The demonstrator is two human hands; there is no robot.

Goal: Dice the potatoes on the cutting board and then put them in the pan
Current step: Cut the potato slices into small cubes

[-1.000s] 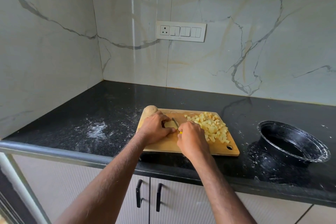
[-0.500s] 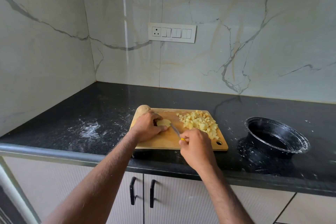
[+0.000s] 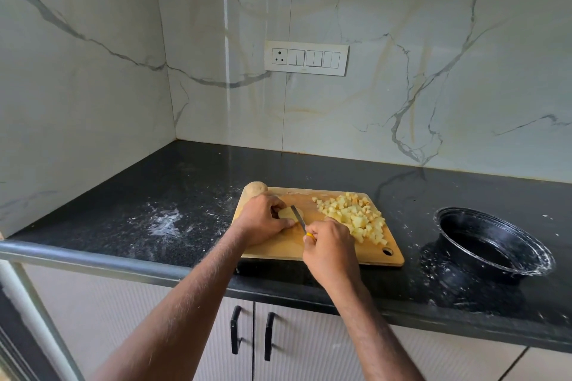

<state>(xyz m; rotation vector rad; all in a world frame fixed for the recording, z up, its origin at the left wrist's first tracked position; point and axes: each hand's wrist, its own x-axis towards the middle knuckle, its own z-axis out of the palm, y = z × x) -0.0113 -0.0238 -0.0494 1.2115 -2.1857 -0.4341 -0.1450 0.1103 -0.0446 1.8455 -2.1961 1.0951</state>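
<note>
A whole potato (image 3: 254,189) sits at the far left corner of the cutting board (image 3: 340,252), not cut yet. Next, the left hand (image 3: 261,219) curls its fingers around a potato piece (image 3: 286,213) and holds it down on the board. The right hand (image 3: 329,246) grips a small knife (image 3: 298,219), and its blade is on that piece. Further right, a big pile of potato cubes (image 3: 353,216) lies on the board. The black pan (image 3: 492,241) on the tabletop (image 3: 185,195) looks empty, so I think the job is about half done.
</note>
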